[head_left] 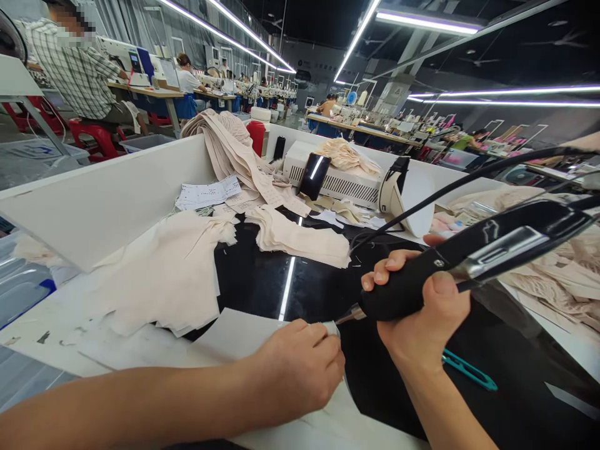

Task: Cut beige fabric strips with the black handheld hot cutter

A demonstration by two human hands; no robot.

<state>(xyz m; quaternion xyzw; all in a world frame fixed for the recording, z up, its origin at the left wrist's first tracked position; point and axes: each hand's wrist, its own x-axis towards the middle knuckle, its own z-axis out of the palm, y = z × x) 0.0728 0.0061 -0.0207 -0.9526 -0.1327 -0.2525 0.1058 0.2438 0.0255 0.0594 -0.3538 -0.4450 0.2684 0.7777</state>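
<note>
My right hand (422, 319) is wrapped round a black corded handheld tool (403, 284), which has a silver lever on its side and a thin metal tip pointing left. In front of that tip, my left hand (300, 365) is closed, with thumb and fingers pinching a small pale piece (332, 329) whose kind I cannot make out. The tip is at or very near this piece; whether they touch is unclear. Under my left hand lies a white sheet (234, 334) on the glossy black tabletop (253, 287). A slim teal tool (469, 370) rests right of my right wrist.
Cream fabric pieces lie in a stack (164, 269) at left and a smaller stack (300, 237) ahead. Behind are a printed paper (209, 192), a phone (315, 175) and a white vented box (342, 184). A black cable (450, 181) arches at right. Co-workers sit farther back.
</note>
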